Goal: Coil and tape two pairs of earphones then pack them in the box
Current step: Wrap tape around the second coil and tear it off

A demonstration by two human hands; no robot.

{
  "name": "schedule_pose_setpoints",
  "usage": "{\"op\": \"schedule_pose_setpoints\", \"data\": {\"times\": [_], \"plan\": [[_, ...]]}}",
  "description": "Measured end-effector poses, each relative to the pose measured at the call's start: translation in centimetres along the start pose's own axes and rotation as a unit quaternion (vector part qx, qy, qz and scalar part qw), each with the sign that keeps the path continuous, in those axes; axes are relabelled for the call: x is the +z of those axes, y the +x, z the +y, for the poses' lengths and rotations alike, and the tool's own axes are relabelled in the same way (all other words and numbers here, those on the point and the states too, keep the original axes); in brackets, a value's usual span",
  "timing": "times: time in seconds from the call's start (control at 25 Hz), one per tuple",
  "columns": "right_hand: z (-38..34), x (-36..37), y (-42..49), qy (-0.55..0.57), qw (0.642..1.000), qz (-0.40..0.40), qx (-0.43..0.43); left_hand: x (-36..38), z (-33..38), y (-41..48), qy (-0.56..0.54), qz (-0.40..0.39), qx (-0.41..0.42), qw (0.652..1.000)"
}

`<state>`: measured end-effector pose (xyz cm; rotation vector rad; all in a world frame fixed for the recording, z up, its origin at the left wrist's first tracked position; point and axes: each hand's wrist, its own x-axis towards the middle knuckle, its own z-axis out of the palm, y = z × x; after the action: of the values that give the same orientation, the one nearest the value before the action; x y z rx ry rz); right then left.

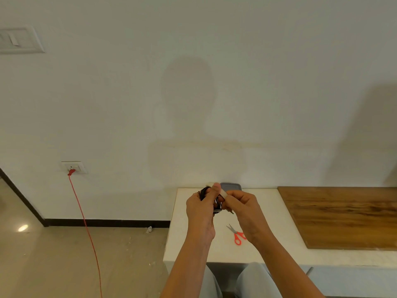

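Scissors: orange-handled steel scissors (236, 235) lie nearest on the white worktop (268, 211), blades pointing far-left, just below the right wrist. Nobody is touching them.
Left hand: the left hand (200, 208) is up off the worktop. Its fingers are curled round the bundle and the thumb stands over the top, so it is clamping the loops.
Right hand: the right hand (245, 208) sits right beside it, fingers narrow, pinching the end of a pale strip.
Where the earphones are: the black coiled earphone cable (203, 192) is in the left hand, above the worktop, mid-scene.
Handling: I'd judge it very light, thin and floppy. The loops look springy and want to sprawl the moment the squeeze eases. The buds and plug are the delicate bits.
Where to hold: across the whole bundle at one side, all strands trapped together, leaving a bare stretch for the wrap. Don't hold it by a bud or a loose end.
Look: dark, glossy loops poke out above and below the left fingers. The buds are too hidden to make out.
Tape: the pale translucent tape strip (223, 193) bridges the left thumb and the right fingers. It reads as sticky and flimsy, likely to fold onto itself.
Box: a grey rounded plastic box (231, 186) waits at the far edge, just behind the hands.
Second pair: not visible.
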<state>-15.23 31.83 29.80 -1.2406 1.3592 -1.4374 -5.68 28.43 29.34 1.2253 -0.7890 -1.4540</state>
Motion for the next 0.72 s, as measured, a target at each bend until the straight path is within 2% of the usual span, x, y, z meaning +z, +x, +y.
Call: {"op": "schedule_pose_setpoints", "data": {"times": [0.12, 0.28, 0.72], "plan": [[0.12, 0.07, -0.13, 0.002, 1.000, 0.017, 0.001, -0.16, 0.06, -0.22, -0.006, -0.008, 0.002, 1.000], [0.03, -0.03, -0.34, 0.008, 1.000, -0.006, 0.011, -0.31, 0.16, -0.32, -0.004, -0.001, -0.001, 1.000], [0.13, -0.32, -0.51, -0.002, 1.000, 0.001, 0.022, -0.34, 0.07, -0.26, -0.002, -0.001, 0.001, 1.000]]}}
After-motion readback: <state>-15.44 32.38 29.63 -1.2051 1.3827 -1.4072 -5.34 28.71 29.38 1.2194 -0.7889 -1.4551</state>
